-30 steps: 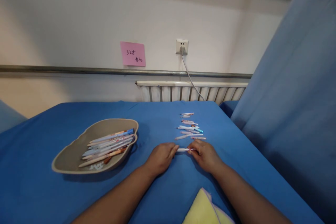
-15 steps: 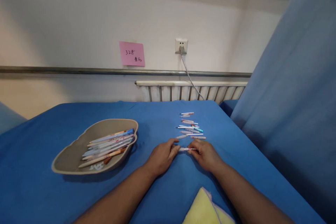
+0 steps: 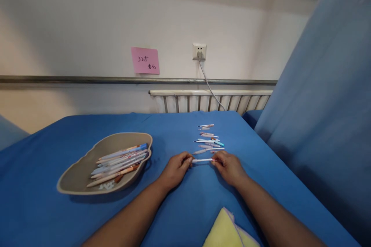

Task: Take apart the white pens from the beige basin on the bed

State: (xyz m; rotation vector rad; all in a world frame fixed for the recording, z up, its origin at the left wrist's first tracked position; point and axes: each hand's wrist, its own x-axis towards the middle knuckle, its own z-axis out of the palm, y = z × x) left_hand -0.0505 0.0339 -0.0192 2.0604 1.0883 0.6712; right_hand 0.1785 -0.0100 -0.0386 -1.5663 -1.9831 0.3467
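One slender white pen with a touch of pink at its right end [image 3: 203, 160] lies crosswise between the left hand [image 3: 176, 170] and the right hand [image 3: 229, 166], just above or on a smooth blue cloth covering [image 3: 174, 216]; I cannot tell which. The left hand is nearly closed, thumb and fingertips pinching the pen's left end. The right hand is curled likewise, its fingertips gripping the other end.

Just beyond them lies a loose cluster of thin white, pinkish and turquoise pens and pen parts [image 3: 207, 141], partly hidden by the right fingers. To the left stands a shallow taupe bowl with a wavy rim [image 3: 74, 179], holding a pile of pale, slim pens [image 3: 123, 164] and some small white pieces [image 3: 107, 185]. A folded yellow cloth with purple edging [image 3: 222, 231] lies near the right forearm, closer to the wearer.
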